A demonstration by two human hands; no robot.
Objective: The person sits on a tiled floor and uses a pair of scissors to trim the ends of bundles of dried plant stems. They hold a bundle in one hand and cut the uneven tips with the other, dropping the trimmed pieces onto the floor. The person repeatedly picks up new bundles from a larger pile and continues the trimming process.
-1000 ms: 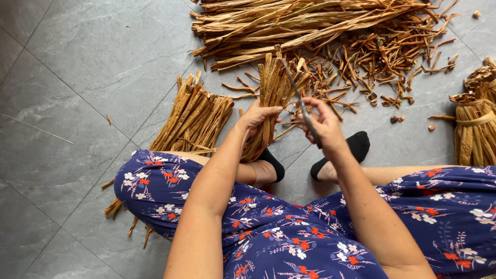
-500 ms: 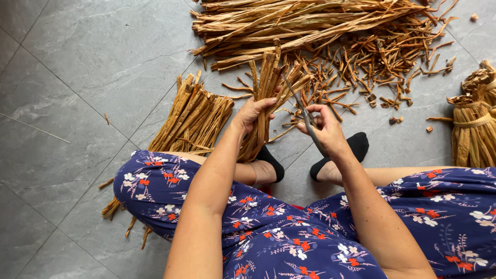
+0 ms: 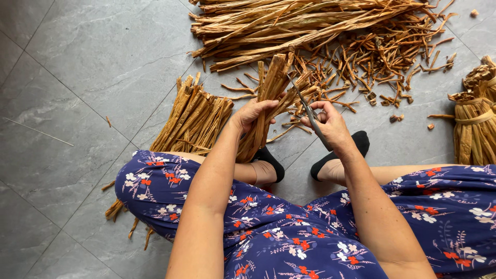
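My left hand (image 3: 251, 114) grips a bunch of dried brown strips (image 3: 268, 93), held upright over the floor. My right hand (image 3: 326, 122) holds metal scissors (image 3: 305, 105), whose blades point up and left against the bunch's upper end. I sit on the grey tiled floor in a blue flowered garment, with both feet in black socks just below the hands.
A trimmed bundle of strips (image 3: 194, 119) lies to the left by my knee. A long pile of uncut strips (image 3: 289, 26) lies ahead, with several short cut-off bits (image 3: 382, 59) scattered at right. Tied bundles (image 3: 473, 124) stand at the right edge.
The bunch in my left hand has stood more upright, and the scissors have moved up to its top end.
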